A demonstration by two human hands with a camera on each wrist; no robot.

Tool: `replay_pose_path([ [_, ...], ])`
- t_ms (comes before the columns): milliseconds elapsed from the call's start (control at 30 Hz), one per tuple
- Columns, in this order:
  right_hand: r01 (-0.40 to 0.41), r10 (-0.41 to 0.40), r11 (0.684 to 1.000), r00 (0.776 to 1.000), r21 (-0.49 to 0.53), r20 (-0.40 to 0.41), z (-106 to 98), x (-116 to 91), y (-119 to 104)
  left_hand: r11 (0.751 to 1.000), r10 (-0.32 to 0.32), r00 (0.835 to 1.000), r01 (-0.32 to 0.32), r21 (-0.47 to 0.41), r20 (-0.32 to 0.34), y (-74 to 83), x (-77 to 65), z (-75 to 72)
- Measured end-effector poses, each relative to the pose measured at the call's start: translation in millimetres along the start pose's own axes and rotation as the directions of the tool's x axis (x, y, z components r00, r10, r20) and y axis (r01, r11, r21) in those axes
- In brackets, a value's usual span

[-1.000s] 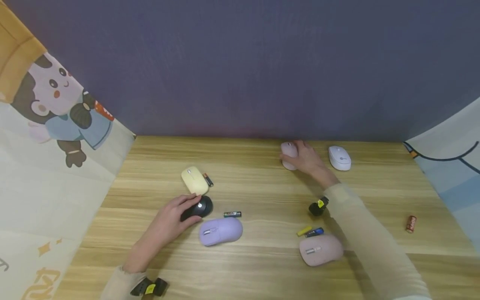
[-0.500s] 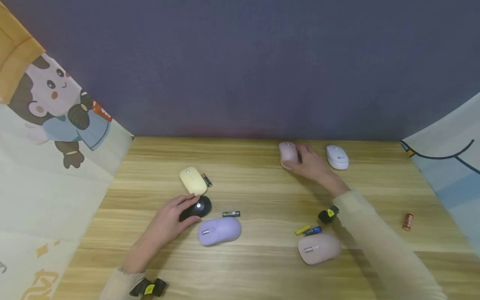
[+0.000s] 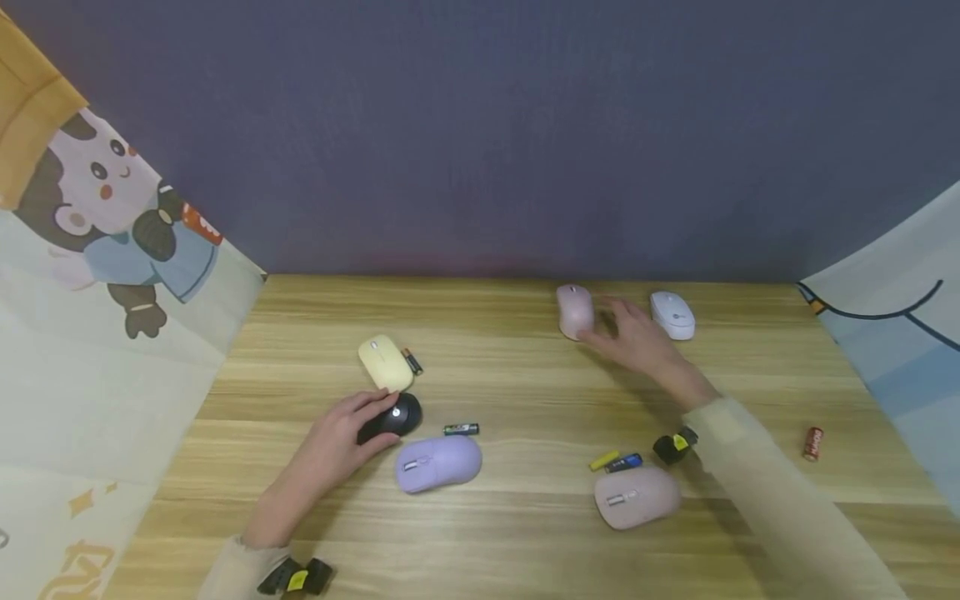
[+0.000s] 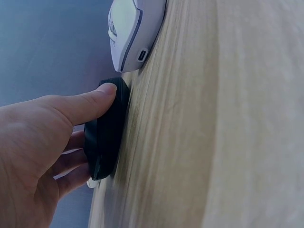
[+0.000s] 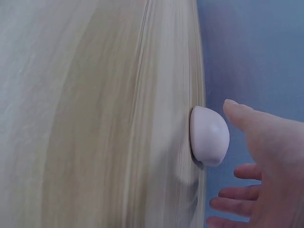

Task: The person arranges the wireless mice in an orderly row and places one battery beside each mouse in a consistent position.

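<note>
My left hand (image 3: 341,433) grips a black mouse (image 3: 402,414) between thumb and fingers; the left wrist view shows the thumb on one side of the black mouse (image 4: 111,128). A yellow mouse (image 3: 386,363) sits just beyond it, and a purple mouse (image 3: 438,464) lies to its right. Near the back edge stands a small pink mouse (image 3: 576,312). Beside it is my right hand (image 3: 636,337), fingers spread and apart from it, as the gap to the pink mouse (image 5: 209,137) in the right wrist view shows. A white mouse (image 3: 672,315) is to that hand's right.
A larger pink mouse (image 3: 637,497) lies at the front right, with a yellow battery (image 3: 603,460) and a blue battery (image 3: 624,463) behind it. Other batteries lie by the yellow mouse, by the purple mouse and at the far right. A dark partition (image 3: 525,142) borders the table's back.
My right hand has let go of the small pink mouse and drawn back to the right. My left hand stays on the black mouse.
</note>
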State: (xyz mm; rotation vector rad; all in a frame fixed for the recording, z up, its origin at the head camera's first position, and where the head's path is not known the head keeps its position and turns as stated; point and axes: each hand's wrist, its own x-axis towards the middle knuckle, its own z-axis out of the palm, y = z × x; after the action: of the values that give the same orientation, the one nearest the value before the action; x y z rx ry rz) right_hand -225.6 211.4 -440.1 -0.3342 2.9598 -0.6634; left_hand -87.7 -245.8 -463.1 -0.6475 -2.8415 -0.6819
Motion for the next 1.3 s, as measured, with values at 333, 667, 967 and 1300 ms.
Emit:
replay_pose_path([
  [333, 0.03, -0.03, 1.0, 0.999, 0.007, -0.031, -1, -16, 9, 1.0, -0.004, 1.0, 0.004, 0.005, 0.0, 0.8, 0.0, 1.7],
  [667, 0.149, -0.145, 0.988, 0.984, 0.027, -0.102, -3, -33, 16, 1.0, -0.011, 1.0, 0.011, 0.006, -0.018, 2.4, 5.8, 6.7],
  [967, 0.192, -0.189, 0.981, 0.974, 0.02, -0.122, 2, -60, 12, 1.0, 0.007, 1.0, -0.007, -0.006, -0.023, -0.2, 4.5, 7.5],
  [1300, 0.25, -0.247, 0.968, 0.965, 0.024, -0.087, 10, -95, 4, 1.0, 0.015, 1.0, -0.016, -0.015, -0.013, -3.8, -2.1, 4.6],
])
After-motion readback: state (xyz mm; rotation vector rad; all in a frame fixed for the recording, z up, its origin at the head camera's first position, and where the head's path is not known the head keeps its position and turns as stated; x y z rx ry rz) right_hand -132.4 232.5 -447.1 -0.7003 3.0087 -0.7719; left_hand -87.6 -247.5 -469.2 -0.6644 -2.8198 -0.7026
